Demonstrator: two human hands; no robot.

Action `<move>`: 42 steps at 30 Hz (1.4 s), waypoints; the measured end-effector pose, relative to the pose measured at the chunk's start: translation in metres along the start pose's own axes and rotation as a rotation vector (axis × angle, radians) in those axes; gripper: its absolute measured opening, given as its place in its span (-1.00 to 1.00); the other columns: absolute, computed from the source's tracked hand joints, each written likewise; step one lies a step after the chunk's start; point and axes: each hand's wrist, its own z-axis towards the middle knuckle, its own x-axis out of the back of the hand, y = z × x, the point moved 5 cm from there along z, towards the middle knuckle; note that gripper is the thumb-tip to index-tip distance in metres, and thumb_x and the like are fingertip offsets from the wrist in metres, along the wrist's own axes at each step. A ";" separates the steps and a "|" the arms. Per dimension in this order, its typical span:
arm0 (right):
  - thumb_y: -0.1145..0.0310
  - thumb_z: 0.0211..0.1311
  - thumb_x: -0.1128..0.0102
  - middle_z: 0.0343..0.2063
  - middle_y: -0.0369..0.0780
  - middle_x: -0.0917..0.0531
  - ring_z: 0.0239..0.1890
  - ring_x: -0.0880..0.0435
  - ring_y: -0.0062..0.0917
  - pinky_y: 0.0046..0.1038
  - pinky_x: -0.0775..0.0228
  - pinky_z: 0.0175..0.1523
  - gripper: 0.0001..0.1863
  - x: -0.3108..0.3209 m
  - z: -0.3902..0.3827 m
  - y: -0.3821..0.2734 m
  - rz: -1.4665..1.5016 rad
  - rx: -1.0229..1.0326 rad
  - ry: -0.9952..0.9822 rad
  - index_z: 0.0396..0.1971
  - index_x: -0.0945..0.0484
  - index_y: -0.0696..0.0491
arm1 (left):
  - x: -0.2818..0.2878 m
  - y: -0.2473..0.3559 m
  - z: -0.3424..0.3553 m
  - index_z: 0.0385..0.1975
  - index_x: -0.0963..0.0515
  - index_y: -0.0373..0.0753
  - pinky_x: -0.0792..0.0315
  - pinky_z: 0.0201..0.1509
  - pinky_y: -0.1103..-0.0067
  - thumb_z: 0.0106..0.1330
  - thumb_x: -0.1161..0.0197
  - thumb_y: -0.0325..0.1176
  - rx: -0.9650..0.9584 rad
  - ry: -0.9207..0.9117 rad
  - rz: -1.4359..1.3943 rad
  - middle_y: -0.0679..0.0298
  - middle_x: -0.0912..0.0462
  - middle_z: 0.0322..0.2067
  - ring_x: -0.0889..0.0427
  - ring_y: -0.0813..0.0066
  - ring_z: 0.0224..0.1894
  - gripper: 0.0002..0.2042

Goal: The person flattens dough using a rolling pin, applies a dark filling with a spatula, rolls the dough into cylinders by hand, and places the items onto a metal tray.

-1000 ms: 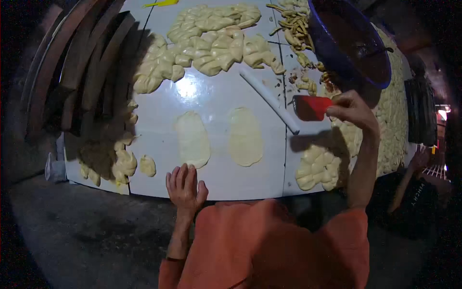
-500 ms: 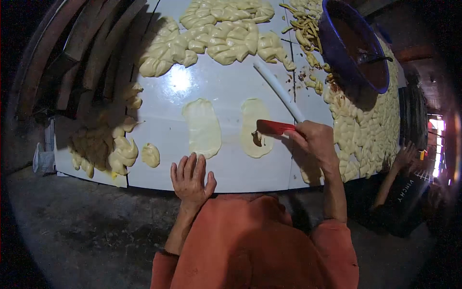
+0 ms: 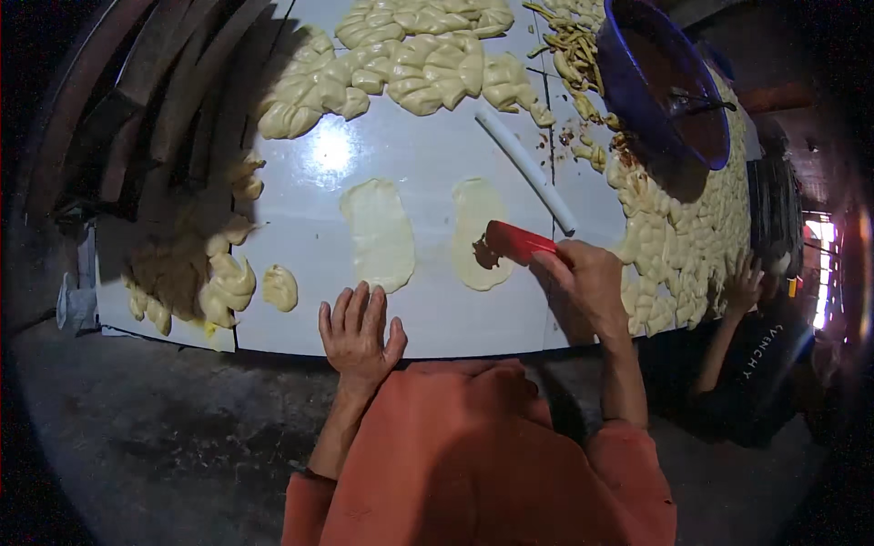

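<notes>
your right hand [image 3: 590,278] grips a scraper [image 3: 519,242] over dough [image 3: 475,207]. your left hand [image 3: 362,340] spreads by the roomy front table edge [image 3: 482,340].

Left hand [image 3: 360,337] splayed, right hand [image 3: 590,278] gripping

At eight o'clock, the left hand shows its back, fingers [image 3: 340,311] slightly apart and aimed at twelve, thumb [image 3: 395,340] angled out toward one. The left forearm [image 3: 335,432] rises from seven o'clock, leaning a little past twelve. At three o'clock, the right hand is clenched, its thumb [image 3: 552,266] reaching between nine and ten. The right forearm [image 3: 624,378] comes up from four, pointing just short of twelve.
</notes>
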 end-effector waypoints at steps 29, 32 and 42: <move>0.06 0.38 -0.23 -0.46 0.06 -0.70 -0.34 -0.71 0.00 -0.09 -0.49 -0.22 -0.60 -0.045 0.009 -0.108 0.225 0.109 -0.218 -0.24 -0.70 0.16 | -0.008 0.002 0.049 0.53 -0.18 0.01 0.34 0.42 -0.41 0.30 -0.07 0.42 0.030 -0.306 0.056 -0.18 0.01 0.53 0.15 -0.28 0.58 -0.11; 0.06 0.37 -0.24 -0.48 0.04 -0.69 -0.39 -0.71 -0.06 -0.18 -0.47 -0.27 -0.59 -0.038 0.004 -0.106 0.225 0.069 -0.233 -0.20 -0.72 0.17 | -0.008 -0.005 0.042 0.54 -0.18 0.02 0.36 0.42 -0.41 0.31 -0.08 0.40 0.018 -0.320 0.071 -0.21 0.02 0.53 0.18 -0.30 0.58 -0.13; 0.17 0.39 -0.33 -0.60 -0.41 -0.54 -0.59 -0.42 -0.81 -0.64 -0.22 -0.50 -0.67 -0.018 0.020 -0.048 0.980 -0.248 -0.213 -0.22 -0.70 0.18 | -0.010 -0.008 0.027 0.52 -0.21 0.03 0.31 0.48 -0.31 0.34 -0.15 0.30 0.047 -0.359 0.080 -0.20 0.03 0.53 0.10 -0.32 0.56 -0.19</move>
